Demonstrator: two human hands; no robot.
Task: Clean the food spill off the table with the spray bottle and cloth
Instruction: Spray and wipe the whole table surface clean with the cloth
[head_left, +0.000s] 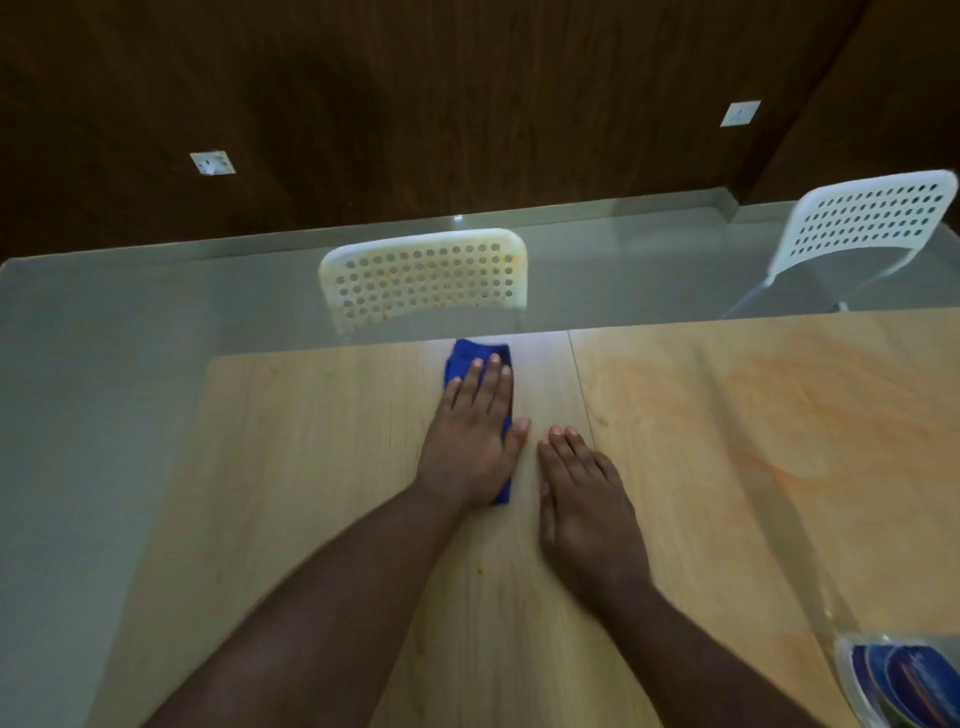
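Blue cloth (478, 374) at frame centre, near the tabletop (311, 467) far edge, pressed flat under left hand (470, 441), fingers straight. Right hand (582, 514) flat beside it, holding nothing. Probably soft, light, prone to bunching; best pinched at a folded edge.

On my feed I see two bare forearms, no sleeves reaching them, and my left hand (470, 441) and right hand (584, 512) without gloves, rings or watch.

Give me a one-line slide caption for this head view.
Left hand presses a blue cloth flat near the wooden table's far edge; right hand rests open alongside.
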